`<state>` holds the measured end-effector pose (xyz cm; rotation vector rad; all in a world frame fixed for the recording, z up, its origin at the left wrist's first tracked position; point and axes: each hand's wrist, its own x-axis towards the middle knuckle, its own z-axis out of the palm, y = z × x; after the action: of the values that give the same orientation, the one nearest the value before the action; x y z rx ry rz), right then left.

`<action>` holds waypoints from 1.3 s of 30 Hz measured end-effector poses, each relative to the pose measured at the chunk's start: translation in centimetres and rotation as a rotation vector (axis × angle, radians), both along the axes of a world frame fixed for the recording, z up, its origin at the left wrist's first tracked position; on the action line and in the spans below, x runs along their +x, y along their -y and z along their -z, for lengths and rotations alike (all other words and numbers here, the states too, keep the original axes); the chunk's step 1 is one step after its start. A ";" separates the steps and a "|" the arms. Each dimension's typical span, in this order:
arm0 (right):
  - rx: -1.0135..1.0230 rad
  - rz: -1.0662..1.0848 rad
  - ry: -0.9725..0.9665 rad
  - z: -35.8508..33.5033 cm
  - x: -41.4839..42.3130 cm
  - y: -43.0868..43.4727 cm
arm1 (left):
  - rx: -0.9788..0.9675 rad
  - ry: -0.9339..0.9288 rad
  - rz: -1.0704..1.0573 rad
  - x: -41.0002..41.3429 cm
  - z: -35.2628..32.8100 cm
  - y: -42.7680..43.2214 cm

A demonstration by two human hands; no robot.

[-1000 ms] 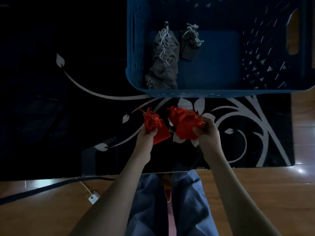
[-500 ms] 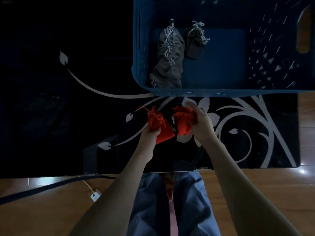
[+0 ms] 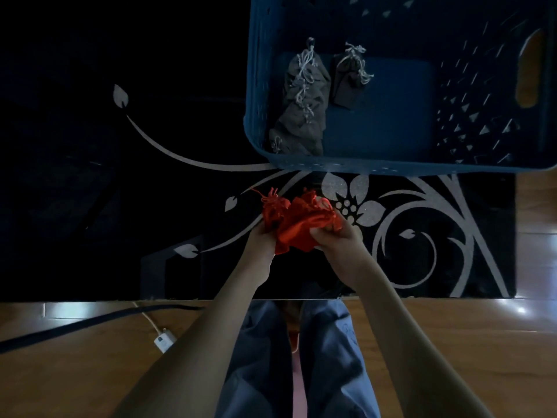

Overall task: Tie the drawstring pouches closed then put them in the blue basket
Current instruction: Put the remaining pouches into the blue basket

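Two red drawstring pouches are bunched together over the black table, just in front of the blue basket [image 3: 391, 168]. My left hand [image 3: 259, 239] grips the left red pouch [image 3: 272, 211], whose gathered neck and loose cord point away from me. My right hand [image 3: 337, 236] holds the right red pouch [image 3: 304, 224], which presses against the left one. Inside the basket, at its left side, lie several grey pouches [image 3: 304, 98] with pale cords, and a smaller dark pouch [image 3: 349, 76] lies beside them.
The black table [image 3: 120, 206] carries a silver flower and vine pattern and ends near my knees. Below it is a wooden floor [image 3: 90, 357] with a dark cable and a white plug [image 3: 164, 342]. The basket's right half holds nothing.
My hands have drawn closer, so the two red pouches now touch and overlap. My right hand shifted its hold lower on its pouch.
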<state>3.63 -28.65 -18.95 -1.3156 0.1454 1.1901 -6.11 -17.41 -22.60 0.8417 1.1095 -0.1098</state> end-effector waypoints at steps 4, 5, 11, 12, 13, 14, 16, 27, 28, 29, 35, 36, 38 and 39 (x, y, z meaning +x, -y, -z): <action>0.086 0.104 -0.099 -2.6 0.2 0.4 | -0.019 -0.104 -0.025 -1.2 -2.3 -0.7; 0.109 0.108 -0.114 -3.3 0.4 0.5 | 0.001 -0.163 -0.031 -1.4 -2.9 -0.9; -0.046 -0.184 0.131 -6.7 0.5 -0.8 | 0.011 -0.056 -0.063 0.9 -9.0 0.0; -0.129 -0.222 0.224 -7.0 0.7 -1.2 | 0.008 -0.014 -0.072 1.4 -10.0 0.3; -0.199 -0.248 0.312 -7.4 0.9 -1.5 | 0.010 0.024 -0.075 1.8 -10.8 0.5; -0.250 -0.266 0.387 -7.8 1.1 -1.8 | 0.014 0.051 -0.078 1.9 -11.3 0.7; -0.263 -0.259 0.479 -8.7 1.2 -2.1 | 0.040 0.076 -0.085 1.8 -12.2 0.5; -0.100 -0.048 0.693 -14.5 -0.2 -2.2 | 0.088 0.309 0.007 0.4 -18.1 -0.6; -0.081 -0.032 0.685 -15.0 0.1 -2.2 | 0.101 0.314 -0.014 0.8 -18.6 -0.7; -0.052 -0.016 0.671 -15.4 0.5 -2.2 | 0.115 0.313 -0.034 1.4 -18.9 -0.9; 0.073 0.030 0.689 -18.6 4.1 -2.6 | 0.204 0.237 -0.141 5.7 -19.6 -2.6; 0.077 0.021 0.709 -19.1 4.9 -2.4 | 0.218 0.232 -0.141 6.5 -19.6 -2.8; 0.087 -0.090 0.772 -19.9 6.8 -2.1 | 0.247 0.220 -0.138 8.2 -19.7 -3.1; 0.065 -0.181 0.796 -20.1 7.3 -2.1 | 0.260 0.205 -0.136 8.7 -19.7 -3.4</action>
<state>10.97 -26.55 1.14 -1.6723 -0.5909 0.7307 2.64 -14.03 -2.88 0.9822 0.9953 0.2343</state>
